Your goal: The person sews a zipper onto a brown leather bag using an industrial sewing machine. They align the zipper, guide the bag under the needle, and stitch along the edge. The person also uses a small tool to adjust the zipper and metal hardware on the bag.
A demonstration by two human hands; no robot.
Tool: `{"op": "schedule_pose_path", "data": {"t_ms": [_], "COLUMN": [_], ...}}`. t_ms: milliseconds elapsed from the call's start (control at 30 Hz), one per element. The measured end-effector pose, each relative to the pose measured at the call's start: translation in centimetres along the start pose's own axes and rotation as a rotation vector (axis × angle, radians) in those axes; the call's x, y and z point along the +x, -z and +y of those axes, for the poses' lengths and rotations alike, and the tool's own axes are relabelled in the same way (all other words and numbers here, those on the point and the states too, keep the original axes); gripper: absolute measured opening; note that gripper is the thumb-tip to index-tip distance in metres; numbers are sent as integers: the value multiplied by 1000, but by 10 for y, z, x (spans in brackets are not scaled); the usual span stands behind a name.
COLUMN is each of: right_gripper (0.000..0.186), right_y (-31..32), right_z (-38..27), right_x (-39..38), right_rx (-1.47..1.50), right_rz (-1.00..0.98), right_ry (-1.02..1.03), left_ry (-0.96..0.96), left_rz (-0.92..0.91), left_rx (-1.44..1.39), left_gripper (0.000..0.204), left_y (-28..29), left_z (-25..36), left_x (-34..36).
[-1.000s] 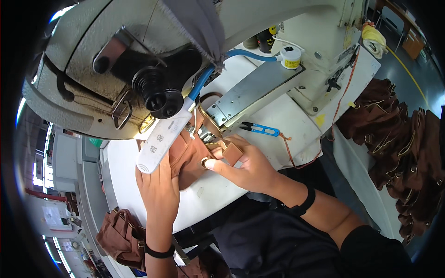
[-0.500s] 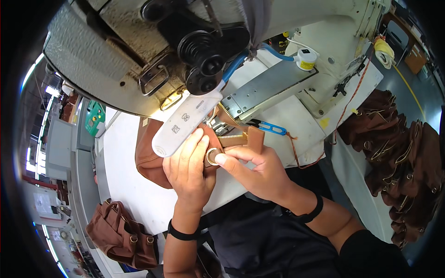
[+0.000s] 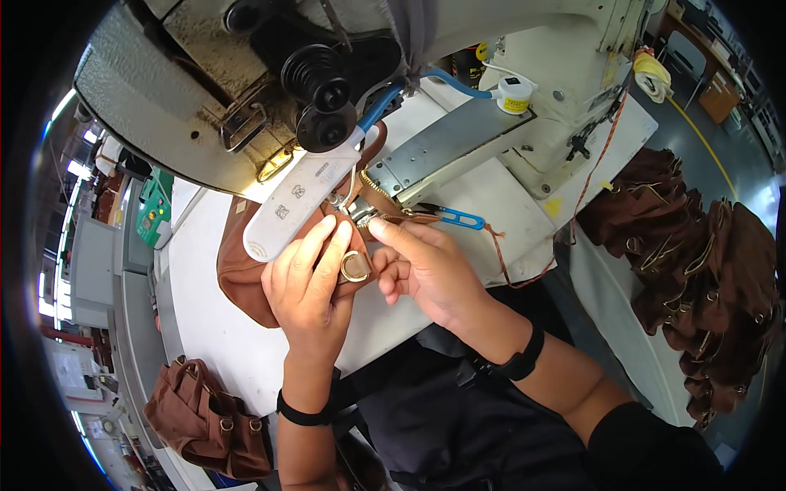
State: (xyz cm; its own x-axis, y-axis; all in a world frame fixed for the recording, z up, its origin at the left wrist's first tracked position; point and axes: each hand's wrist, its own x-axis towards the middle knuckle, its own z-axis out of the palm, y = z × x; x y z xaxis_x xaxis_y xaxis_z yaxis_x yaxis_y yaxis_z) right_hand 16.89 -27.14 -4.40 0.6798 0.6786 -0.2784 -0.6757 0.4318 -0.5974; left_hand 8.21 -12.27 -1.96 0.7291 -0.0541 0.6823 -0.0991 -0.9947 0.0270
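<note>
A brown bag (image 3: 237, 266) lies on the white table under the sewing machine's needle area, with a gold D-ring on a tab (image 3: 355, 267) at its near edge. My left hand (image 3: 307, 274) holds the bag just left of the ring, fingers stretched over its top; its thumb is hidden. My right hand (image 3: 426, 270) is closed at the bag's right edge, thumb and forefinger at the brown zipper (image 3: 378, 196) beside the presser foot, other fingers curled. Part of the zipper loops up around the machine's narrow arm. A white lamp paddle (image 3: 299, 204) hangs over the bag and hides part of it.
The sewing machine head (image 3: 188, 90) looms above my hands. Blue thread snips (image 3: 460, 218) on an orange cord lie right of the zipper. Another brown bag (image 3: 205, 417) sits at lower left, and a pile of brown bags (image 3: 696, 270) lies at the right.
My right hand has left the D-ring tab and moved up to the zipper by the presser foot. The ring tab now lies flat, and the brown end tab is no longer visible.
</note>
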Motion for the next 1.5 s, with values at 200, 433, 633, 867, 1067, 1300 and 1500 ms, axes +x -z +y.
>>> {"op": "schedule_pose_path", "data": {"t_ms": [200, 433, 633, 867, 1067, 1300, 1500], "right_gripper": [18, 21, 31, 39, 42, 21, 43], "right_y": [21, 21, 30, 21, 24, 17, 39], "right_z": [6, 3, 2, -54, -69, -160, -387], "right_x": [-2, 3, 8, -11, -16, -94, -71], "right_rx": [-33, -553, -1009, -1498, -1583, -1405, -1696], "right_rz": [105, 127, 177, 153, 109, 116, 586], "right_ry": [115, 572, 461, 245, 250, 678, 1595], "left_ry": [1, 22, 67, 33, -5, 36, 40], "left_rz": [-23, -169, -272, -184, -109, -72, 12], "left_rx": [0, -21, -110, -42, -15, -12, 21], "left_gripper": [46, 47, 58, 64, 61, 56, 45], "left_y": [3, 28, 32, 24, 10, 14, 3], "left_z": [2, 5, 6, 6, 8, 2, 4], "left_x": [1, 18, 23, 9, 12, 1, -3]}}
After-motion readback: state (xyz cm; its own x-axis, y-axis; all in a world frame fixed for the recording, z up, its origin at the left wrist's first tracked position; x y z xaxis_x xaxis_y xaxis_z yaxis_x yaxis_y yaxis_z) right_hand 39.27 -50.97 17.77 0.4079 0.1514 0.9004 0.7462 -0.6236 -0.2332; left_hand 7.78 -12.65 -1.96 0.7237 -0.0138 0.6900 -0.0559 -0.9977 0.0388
